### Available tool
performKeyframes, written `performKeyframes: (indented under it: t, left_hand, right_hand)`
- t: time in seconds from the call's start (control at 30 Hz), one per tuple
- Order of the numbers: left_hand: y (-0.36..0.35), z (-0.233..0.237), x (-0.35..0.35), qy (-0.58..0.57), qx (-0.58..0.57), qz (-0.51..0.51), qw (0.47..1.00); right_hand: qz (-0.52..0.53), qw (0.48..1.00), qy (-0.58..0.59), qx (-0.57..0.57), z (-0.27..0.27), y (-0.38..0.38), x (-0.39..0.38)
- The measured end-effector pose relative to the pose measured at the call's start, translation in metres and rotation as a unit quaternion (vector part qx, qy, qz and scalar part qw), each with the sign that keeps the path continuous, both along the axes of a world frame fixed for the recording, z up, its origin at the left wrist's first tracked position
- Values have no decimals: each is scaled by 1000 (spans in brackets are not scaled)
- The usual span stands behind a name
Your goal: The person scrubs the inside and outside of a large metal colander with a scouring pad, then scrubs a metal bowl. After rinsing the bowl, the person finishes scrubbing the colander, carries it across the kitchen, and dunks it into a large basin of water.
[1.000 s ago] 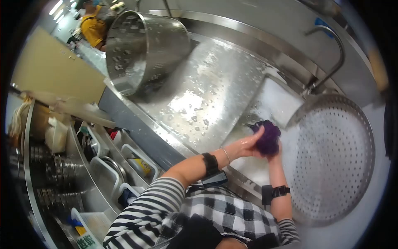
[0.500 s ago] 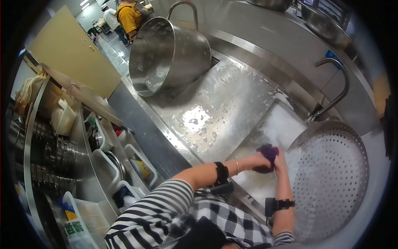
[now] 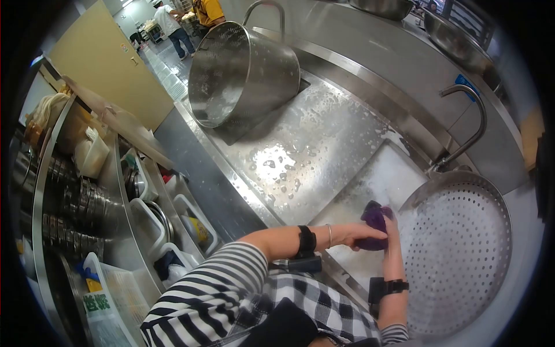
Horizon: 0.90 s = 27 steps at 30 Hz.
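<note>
A dark purple cloth [image 3: 374, 222] is bunched between my two hands over the foamy sink basin [image 3: 388, 173]. My left hand [image 3: 358, 233] reaches in from the left with its fingers against the cloth's lower side. On the cloth's right side, my right hand [image 3: 391, 222] is closed around its edge. Just right of my hands, a large perforated metal colander [image 3: 459, 248] leans in the sink area, with suds on part of its surface. Some fingers are hidden behind the cloth.
A large steel pot [image 3: 272, 72] lies on its side on the wet steel counter [image 3: 312, 144]. A curved faucet [image 3: 483, 115] rises behind the colander. Shelves with white baskets [image 3: 147, 231] stand at the left. Two people [image 3: 170, 26] [image 3: 208, 11] are in the far background.
The purple cloth has changed shape and now hangs longer, with my left hand slightly lower on it. In the background, the people appear shifted as the view has moved a little.
</note>
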State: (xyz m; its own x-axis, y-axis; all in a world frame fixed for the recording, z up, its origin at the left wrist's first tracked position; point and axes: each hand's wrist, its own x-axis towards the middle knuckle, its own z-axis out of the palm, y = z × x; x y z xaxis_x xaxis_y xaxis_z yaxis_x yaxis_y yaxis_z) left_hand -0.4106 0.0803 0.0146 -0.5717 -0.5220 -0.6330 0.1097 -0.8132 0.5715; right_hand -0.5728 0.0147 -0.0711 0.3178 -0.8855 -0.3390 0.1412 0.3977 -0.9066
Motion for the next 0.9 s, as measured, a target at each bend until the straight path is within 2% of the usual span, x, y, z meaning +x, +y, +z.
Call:
performKeyframes:
  t: [0.03,0.07,0.1,0.13,0.17,0.2,0.23,0.27,0.3,0.37,0.4,0.43,0.47,0.5,0.53,0.57,0.6,0.63,0.67,0.7,0.73,0.77,0.8,0.83,0.87,0.9]
  left_hand:
    - [1,13,-1,-98,-43,-10,994]
    - [-1,27,1,-165,-79,-54,982]
    - [-1,11,-3,-164,-79,-54,982]
    - [-3,-17,-10,-206,-220,-38,953]
    - [-4,-32,-13,-243,-357,-21,902]
    - [-5,-26,-8,-250,-386,-80,884]
    - [0,-21,-7,-250,-386,-78,885]
    - [7,-14,-7,-318,-389,-61,863]
    - [12,-12,-6,-384,-389,-45,836]
    - [9,-24,2,-386,-396,-44,832]
    - [6,-30,10,-368,-410,-18,834]
    - [3,-24,20,-350,-424,9,835]
    - [-8,-19,39,-368,-410,-42,833]
    - [-14,-24,61,-380,-481,0,790]
    - [-16,-6,89,-376,-549,50,745]
    - [-20,-4,119,-383,-543,91,742]
    - [-24,-2,151,-389,-536,131,738]
    - [-27,5,185,-409,-528,168,725]
    - [-29,12,222,-429,-520,205,710]
    - [-31,16,257,-478,-503,243,677]
    - [-32,7,295,-456,-469,318,687]
    - [-30,8,333,-485,-449,363,657]
    - [-29,-3,375,-521,-448,386,615]
    - [-24,-17,412,-514,-396,438,623]
    - [-25,-43,447,-494,-267,494,664]
    - [-18,-39,467,-435,-170,526,711]
  right_hand:
    - [0,1000,1,1,10,-1,6]
    - [2,999,49,-2,19,1,12]
    - [4,995,97,-4,26,3,14]
    - [-1,996,92,-5,18,3,15]
    - [-1,996,92,-5,23,3,18]
    - [16,982,190,-10,32,5,24]
    - [34,958,286,-17,37,5,28]
    - [47,930,356,-75,8,-4,22]
    - [48,930,357,-75,8,-6,24]
    - [71,838,499,-207,7,-16,34]
    - [74,838,499,-206,15,-22,40]
    - [56,866,457,-195,32,-29,47]
    - [38,890,414,-185,50,-38,55]
    - [13,903,366,-223,64,-46,64]
    - [10,927,287,-243,79,-54,75]
    - [13,926,289,-244,97,-60,88]
    - [14,848,404,-342,114,-64,105]
    - [15,746,508,-429,122,-66,121]
    - [17,745,509,-432,115,-73,136]
    - [23,795,453,-402,103,-83,150]
    - [30,840,395,-370,97,-90,168]
    - [73,809,448,-374,105,-88,191]
    - [105,825,448,-327,113,-87,220]
    - [135,839,447,-279,119,-87,248]
    - [132,836,440,-300,120,-93,278]
    - [131,834,417,-336,127,-99,308]
